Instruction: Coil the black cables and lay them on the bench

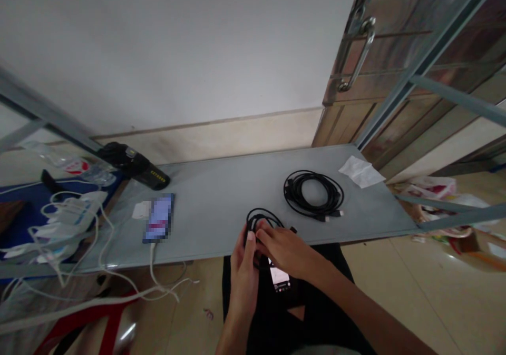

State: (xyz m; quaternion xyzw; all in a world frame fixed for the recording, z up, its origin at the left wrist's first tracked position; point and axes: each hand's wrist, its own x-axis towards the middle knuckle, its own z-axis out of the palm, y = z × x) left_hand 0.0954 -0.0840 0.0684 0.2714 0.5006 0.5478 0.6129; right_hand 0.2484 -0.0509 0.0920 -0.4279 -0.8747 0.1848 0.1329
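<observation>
A small coil of black cable rests at the front edge of the grey table. My left hand grips the coil from the left, fingers curled around its strands. My right hand pinches the same coil from the right, fingertips touching the loops. A second, larger coil of black cable lies flat on the table further back and to the right, with its plug ends at its lower right. A phone with a lit screen lies on my lap below my hands.
A phone lies at the table's left with a white cable plugged in. A black handheld device sits at the back left. White paper lies at the back right. White cables pile up on the left shelf. A metal door stands at right.
</observation>
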